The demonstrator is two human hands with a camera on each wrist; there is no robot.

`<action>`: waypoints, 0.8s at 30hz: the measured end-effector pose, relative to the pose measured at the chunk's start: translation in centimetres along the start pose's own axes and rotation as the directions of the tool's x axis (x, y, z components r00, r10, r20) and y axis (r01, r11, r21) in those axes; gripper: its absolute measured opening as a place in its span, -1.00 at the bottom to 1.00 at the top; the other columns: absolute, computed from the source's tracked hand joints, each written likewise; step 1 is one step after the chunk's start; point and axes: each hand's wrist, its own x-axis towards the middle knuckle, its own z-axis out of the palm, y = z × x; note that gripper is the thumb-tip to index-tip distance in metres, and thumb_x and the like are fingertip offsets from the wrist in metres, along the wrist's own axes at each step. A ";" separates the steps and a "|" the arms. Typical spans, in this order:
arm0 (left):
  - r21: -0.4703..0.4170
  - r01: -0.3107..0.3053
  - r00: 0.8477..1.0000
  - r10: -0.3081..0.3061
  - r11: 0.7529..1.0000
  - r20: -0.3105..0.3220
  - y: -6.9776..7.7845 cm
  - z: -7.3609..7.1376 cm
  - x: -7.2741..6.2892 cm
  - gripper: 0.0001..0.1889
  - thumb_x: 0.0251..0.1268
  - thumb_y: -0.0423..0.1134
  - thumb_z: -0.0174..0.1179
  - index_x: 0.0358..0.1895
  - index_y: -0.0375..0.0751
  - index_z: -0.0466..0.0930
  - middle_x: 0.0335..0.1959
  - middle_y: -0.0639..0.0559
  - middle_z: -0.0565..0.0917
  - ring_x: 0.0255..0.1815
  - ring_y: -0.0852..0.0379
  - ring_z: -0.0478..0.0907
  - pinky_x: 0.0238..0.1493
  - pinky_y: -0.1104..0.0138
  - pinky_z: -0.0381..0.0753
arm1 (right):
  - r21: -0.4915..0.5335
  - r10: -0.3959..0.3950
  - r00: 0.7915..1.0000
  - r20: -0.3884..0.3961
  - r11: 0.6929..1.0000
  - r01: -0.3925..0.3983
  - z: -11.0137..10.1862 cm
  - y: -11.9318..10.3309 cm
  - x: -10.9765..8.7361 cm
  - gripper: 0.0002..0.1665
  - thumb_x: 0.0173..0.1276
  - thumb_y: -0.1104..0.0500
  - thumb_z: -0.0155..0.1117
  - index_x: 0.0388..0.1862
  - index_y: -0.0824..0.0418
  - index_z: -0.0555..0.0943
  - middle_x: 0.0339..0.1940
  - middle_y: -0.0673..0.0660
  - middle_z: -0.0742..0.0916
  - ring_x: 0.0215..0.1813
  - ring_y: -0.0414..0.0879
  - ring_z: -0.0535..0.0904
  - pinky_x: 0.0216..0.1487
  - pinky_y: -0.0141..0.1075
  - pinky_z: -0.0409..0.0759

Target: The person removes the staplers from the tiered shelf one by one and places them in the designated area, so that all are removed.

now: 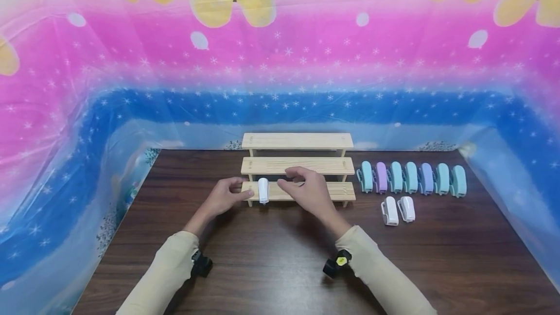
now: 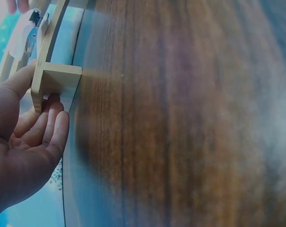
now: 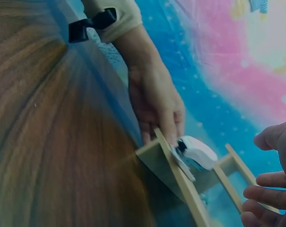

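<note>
A white stapler (image 1: 263, 190) stands on the lowest step of a three-tier wooden display stand (image 1: 312, 191), toward its left end. My left hand (image 1: 225, 195) grips the left end of that step, thumb on top and fingers underneath, as the left wrist view shows at the wooden edge (image 2: 48, 52). Just right of the stapler hovers my right hand (image 1: 308, 189), its fingers loosely bent and nothing between them. In the right wrist view the white stapler (image 3: 199, 152) sits apart from the right fingers (image 3: 265, 193).
Right of the stand, a row of several teal, purple and blue staplers (image 1: 410, 177) lies on the dark wooden table (image 1: 271, 266). Two white staplers (image 1: 390, 211) lie in front of that row. A patterned cloth backdrop (image 1: 280, 72) rises behind the table.
</note>
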 end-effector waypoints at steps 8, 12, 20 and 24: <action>-0.011 0.003 1.000 -0.003 1.000 0.005 0.0 0.1 0.1 -0.42 0.39 -0.12 0.36 0.30 -0.46 0.51 0.14 -0.34 0.67 0.16 -0.20 0.64 0.16 0.02 0.65 | -0.001 0.001 1.000 0.027 1.000 -0.001 2.3 -0.5 0.1 -0.39 0.28 -0.22 0.46 0.09 0.21 0.73 -0.01 0.10 0.82 -0.10 -0.07 0.78 -0.10 -0.11 0.74; -0.009 0.006 1.000 -0.006 1.000 0.005 0.0 0.1 0.1 -0.42 0.39 -0.11 0.36 0.30 -0.45 0.51 0.15 -0.34 0.66 0.17 -0.20 0.64 0.16 0.04 0.66 | -0.037 0.004 0.999 0.041 0.999 -0.002 3.2 -0.6 0.1 -0.39 0.27 -0.22 0.47 0.11 0.18 0.73 -0.01 0.08 0.82 -0.11 -0.11 0.77 -0.09 -0.13 0.72; -0.014 0.005 1.000 -0.005 1.000 0.006 0.2 0.0 0.1 -0.43 0.40 -0.11 0.35 0.29 -0.46 0.52 0.14 -0.34 0.67 0.16 -0.21 0.64 0.15 0.03 0.66 | -0.067 0.014 0.997 0.075 0.998 -0.009 4.4 -0.2 0.4 -0.42 0.29 -0.19 0.46 0.14 0.15 0.71 -0.14 0.05 0.82 -0.17 -0.16 0.72 -0.15 -0.19 0.69; -0.014 -0.006 1.000 0.006 1.000 0.010 0.2 0.0 0.1 -0.45 0.42 -0.12 0.34 0.28 -0.46 0.52 0.13 -0.34 0.67 0.16 -0.21 0.64 0.14 0.03 0.67 | -0.092 0.018 0.997 0.079 0.996 -0.011 4.8 -0.4 0.6 -0.43 0.29 -0.18 0.47 0.11 0.15 0.71 -0.19 0.02 0.81 -0.19 -0.17 0.71 -0.17 -0.23 0.68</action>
